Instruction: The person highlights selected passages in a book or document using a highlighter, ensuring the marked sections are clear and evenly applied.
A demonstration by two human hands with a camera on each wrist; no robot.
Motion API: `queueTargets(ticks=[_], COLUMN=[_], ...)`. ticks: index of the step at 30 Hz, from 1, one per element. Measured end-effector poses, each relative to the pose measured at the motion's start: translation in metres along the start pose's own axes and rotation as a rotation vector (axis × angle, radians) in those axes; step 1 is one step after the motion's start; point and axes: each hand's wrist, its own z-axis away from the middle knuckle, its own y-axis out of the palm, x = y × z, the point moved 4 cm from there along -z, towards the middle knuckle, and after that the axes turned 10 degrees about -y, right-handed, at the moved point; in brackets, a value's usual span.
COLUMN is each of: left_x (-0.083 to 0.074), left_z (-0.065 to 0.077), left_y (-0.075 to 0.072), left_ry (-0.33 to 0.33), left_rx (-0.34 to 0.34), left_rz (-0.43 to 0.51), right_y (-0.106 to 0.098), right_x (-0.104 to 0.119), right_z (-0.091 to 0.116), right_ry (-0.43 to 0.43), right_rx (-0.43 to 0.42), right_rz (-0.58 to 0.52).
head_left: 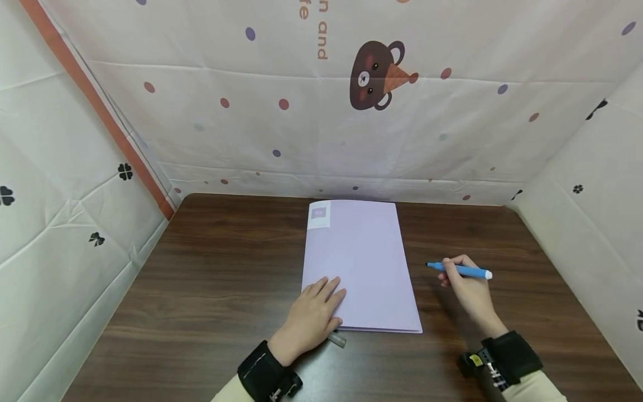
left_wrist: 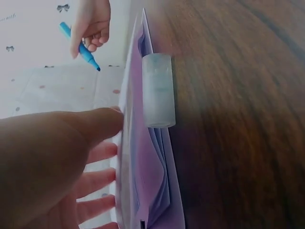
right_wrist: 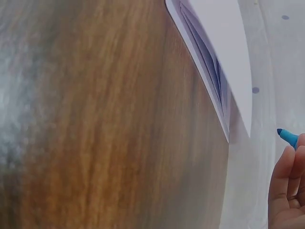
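Note:
A lilac folder (head_left: 359, 262) lies on the table with a small white label at its top left corner. On its lower left part rests my left hand (head_left: 311, 317), fingers spread over the cover. Close by that hand's thumb, at the folder's bottom edge, is a short translucent cylinder (left_wrist: 158, 90); its kind is unclear. From the left wrist view, several inner sheets (left_wrist: 155, 171) show between the covers. To the right of the folder, my right hand (head_left: 467, 287) holds a blue marker (head_left: 469, 271) above the table, its dark tip bare and pointing left.
The dark wooden table (head_left: 226, 262) has rounded far corners. Pale printed cloth (head_left: 311, 134) hangs behind it and on both sides. Black bands with small cameras circle both wrists (head_left: 263, 368).

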Motion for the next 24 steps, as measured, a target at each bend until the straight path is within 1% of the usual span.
queueTargets(ticks=[5, 10, 14, 21, 24], left_x=[-0.002, -0.003, -0.003, 0.008, 0.014], left_z=[-0.002, -0.003, -0.004, -0.006, -0.007], left_y=[-0.001, -0.002, -0.003, -0.005, -0.006], left_ry=[-0.016, -0.041, -0.055, -0.095, -0.108], left_rx=[0.028, 0.08, 0.102, 0.148, 0.152], left_rz=[-0.023, -0.018, -0.019, 0.008, 0.016], right_y=[0.001, 0.004, 0.005, 0.005, 0.005], right_x=[0.001, 0.001, 0.003, 0.002, 0.009], right_z=[0.0, -0.001, -0.001, -0.001, -0.001], right_ry=[-0.006, -0.011, -0.01, 0.001, 0.008], right_rx=[-0.001, 0.013, 0.017, 0.027, 0.032], right_rz=[-0.017, -0.021, -0.021, -0.031, -0.041])
